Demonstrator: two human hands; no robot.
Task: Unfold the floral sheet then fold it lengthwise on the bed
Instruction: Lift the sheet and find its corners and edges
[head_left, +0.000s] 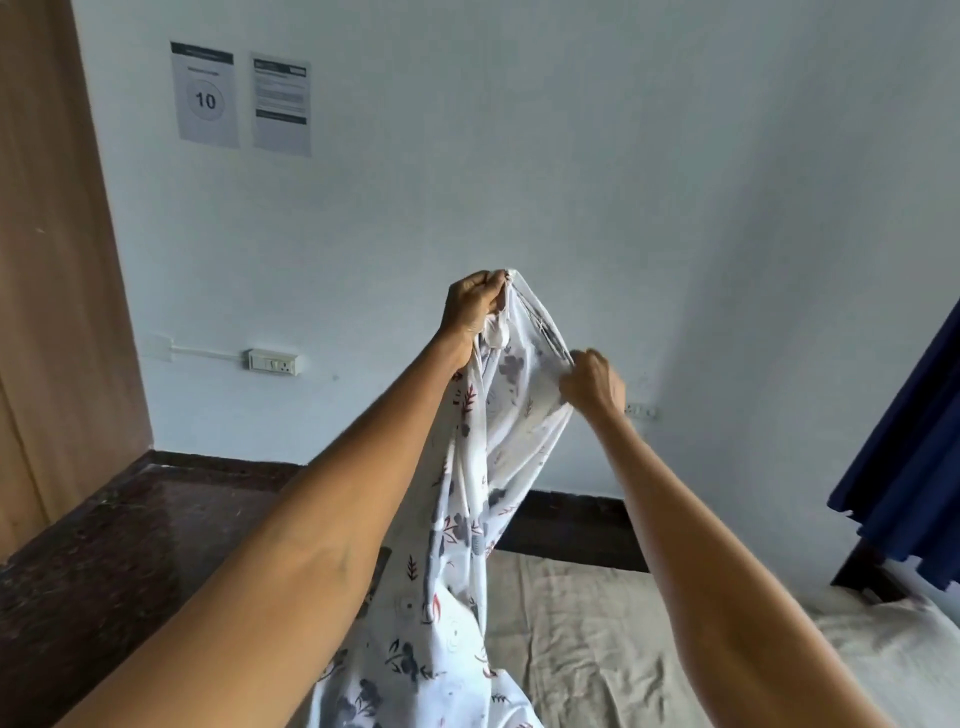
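Two bare forearms reach up and forward from the lower frame. Left hand (474, 306) grips a bunched top edge of the floral sheet (457, 551), raised against the pale wall (519, 182). Right hand (592, 385), lower, pinches the same edge nearby. Sheet hangs gathered between the arms, lower part draping onto the beige-covered bed (597, 639).

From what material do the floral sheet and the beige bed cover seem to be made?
Floral sheet: thin, soft woven cloth, perhaps cotton; matte, it hangs in long loose folds and light shows through near the top. Beige bed cover: heavier matte cloth, with many small wrinkles; fibre uncertain.
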